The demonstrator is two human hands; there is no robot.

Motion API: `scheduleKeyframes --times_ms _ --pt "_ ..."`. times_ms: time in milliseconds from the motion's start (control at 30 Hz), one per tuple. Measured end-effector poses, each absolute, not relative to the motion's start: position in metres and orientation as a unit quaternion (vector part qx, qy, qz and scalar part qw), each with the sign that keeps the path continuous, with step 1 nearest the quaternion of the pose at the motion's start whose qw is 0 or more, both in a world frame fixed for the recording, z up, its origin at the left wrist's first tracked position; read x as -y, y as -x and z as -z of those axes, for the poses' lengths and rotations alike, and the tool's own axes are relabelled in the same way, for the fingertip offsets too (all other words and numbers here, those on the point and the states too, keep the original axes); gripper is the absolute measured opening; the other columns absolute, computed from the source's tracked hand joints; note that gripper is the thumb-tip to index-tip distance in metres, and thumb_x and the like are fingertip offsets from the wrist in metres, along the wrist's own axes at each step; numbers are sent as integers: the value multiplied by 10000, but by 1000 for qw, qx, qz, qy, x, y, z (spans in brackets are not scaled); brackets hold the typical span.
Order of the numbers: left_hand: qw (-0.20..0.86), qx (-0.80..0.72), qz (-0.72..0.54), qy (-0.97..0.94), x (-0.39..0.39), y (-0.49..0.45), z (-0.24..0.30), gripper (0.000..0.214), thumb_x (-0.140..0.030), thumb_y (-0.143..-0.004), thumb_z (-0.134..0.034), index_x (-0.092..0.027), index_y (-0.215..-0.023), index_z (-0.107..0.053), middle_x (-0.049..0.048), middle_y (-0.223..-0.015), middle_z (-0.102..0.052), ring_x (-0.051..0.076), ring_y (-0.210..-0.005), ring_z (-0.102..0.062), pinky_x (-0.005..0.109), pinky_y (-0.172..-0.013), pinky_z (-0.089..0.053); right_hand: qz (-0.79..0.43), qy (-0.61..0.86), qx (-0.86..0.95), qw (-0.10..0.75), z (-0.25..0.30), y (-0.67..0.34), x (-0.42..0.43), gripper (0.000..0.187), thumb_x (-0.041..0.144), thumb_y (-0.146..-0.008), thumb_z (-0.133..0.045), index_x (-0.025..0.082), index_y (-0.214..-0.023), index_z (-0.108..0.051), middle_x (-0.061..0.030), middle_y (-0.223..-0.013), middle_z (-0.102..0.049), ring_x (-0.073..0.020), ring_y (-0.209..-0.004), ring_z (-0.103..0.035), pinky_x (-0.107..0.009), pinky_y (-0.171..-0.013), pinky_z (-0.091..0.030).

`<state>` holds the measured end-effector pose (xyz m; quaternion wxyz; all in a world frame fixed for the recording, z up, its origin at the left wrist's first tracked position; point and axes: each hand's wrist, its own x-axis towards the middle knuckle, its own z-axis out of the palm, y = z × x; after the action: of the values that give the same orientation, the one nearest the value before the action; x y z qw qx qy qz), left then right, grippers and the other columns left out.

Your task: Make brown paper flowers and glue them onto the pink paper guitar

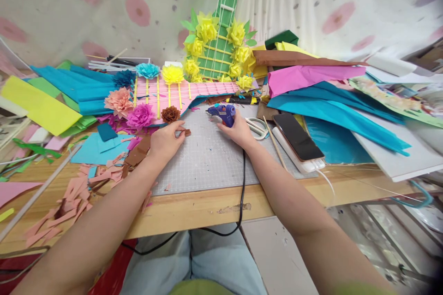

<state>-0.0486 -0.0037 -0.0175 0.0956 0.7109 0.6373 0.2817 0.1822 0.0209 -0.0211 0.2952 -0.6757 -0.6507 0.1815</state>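
Observation:
My right hand point(240, 130) is wrapped round a blue-purple hot glue gun point(224, 113), whose nozzle points left over the grey cutting mat point(207, 161). A black cord hangs from it over the table's front edge. Between the pinched thumb and fingers of my left hand point(168, 140) is a small brown paper piece point(187, 132). Just beyond that hand sits a brown paper flower point(170, 114) on the lower edge of a pink paper guitar point(176, 94). Magenta point(140, 117), salmon point(119, 100), blue and yellow paper flowers also line the guitar.
A green guitar neck with yellow flowers point(207, 27) stands behind. White-handled scissors point(256, 128), a wooden stick point(275, 143) and a phone point(298, 136) on a white power strip lie at right. Salmon paper scraps point(72, 198) are scattered left. Coloured crepe paper point(339, 110) is piled right.

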Motion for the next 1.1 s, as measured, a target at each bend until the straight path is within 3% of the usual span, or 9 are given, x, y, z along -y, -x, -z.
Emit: scheduleKeyframes --times_ms 367,533,667,767,933,1100 --pt "147 -627 -336 -688 1 49 19 307 -237 -730 -679 -233 -1036 -663 -6 -883 -735 148 -621 -585 283 -662 -447 -182 674 650 299 22 -183 -21 594 451 -696 -637 172 -1194 -471 -131 -1009 -659 -311 -949 -625 -399 -769 -476" --pt "187 -625 -366 -664 0 51 21 297 -254 -715 -695 -227 -1010 -682 10 -849 -738 172 -673 -624 301 -687 -460 -177 676 650 299 20 -182 -20 595 448 -698 -645 158 -1195 -494 -136 -1004 -665 -308 -945 -626 -397 -770 -475" --pt "222 -609 -388 -655 1 52 24 273 -204 -762 -612 -221 -1023 -690 25 -876 -743 187 -794 -672 311 -769 -483 -183 676 651 293 20 -182 -21 455 479 -716 -635 161 -1039 -597 -136 -955 -678 -294 -907 -632 -373 -745 -471" --pt "231 -615 -393 -643 2 52 25 310 -196 -744 -606 -219 -1043 -682 20 -874 -741 166 -671 -652 305 -709 -495 -203 674 641 306 21 -183 -23 420 531 -732 -606 154 -913 -635 -131 -887 -680 -278 -854 -633 -367 -726 -466" --pt "256 -611 -443 -604 3 50 22 330 -223 -714 -632 -197 -1041 -662 23 -861 -734 141 -631 -633 271 -643 -491 -357 555 597 455 16 -185 -20 460 567 -712 -601 169 -940 -619 -80 -869 -664 -186 -777 -610 -317 -678 -480" --pt "174 -612 -490 -596 10 50 15 251 -239 -714 -626 -203 -959 -664 10 -828 -718 131 -633 -612 270 -656 -486 -505 442 625 399 10 -182 -10 403 535 -642 -706 176 -801 -615 -32 -749 -622 -100 -571 -500 -255 -511 -414"
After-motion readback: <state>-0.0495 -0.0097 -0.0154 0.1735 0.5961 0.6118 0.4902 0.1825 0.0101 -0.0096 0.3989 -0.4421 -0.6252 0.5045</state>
